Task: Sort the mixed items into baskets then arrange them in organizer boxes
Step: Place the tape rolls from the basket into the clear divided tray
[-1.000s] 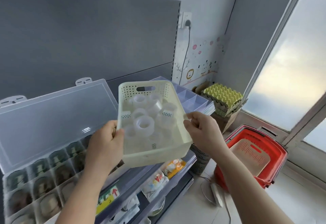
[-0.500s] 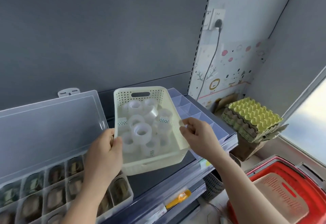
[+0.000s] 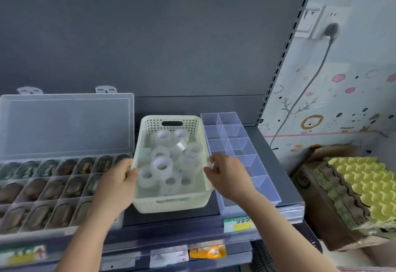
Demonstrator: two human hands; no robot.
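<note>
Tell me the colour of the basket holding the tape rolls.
The basket is pale cream, with small perforated holes at its far end; head view.

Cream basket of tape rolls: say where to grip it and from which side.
I'd grip the cream basket by its long side rims, from above, as the left hand and right hand do: the lidded organizer box and the divided organizer box flank it, and the rim offers a lip.

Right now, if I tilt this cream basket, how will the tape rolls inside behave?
Round and loosely piled, the tape rolls would probably roll toward the low side. Hollow cores suggest they are light. The basket has tall walls that should contain them.
</note>
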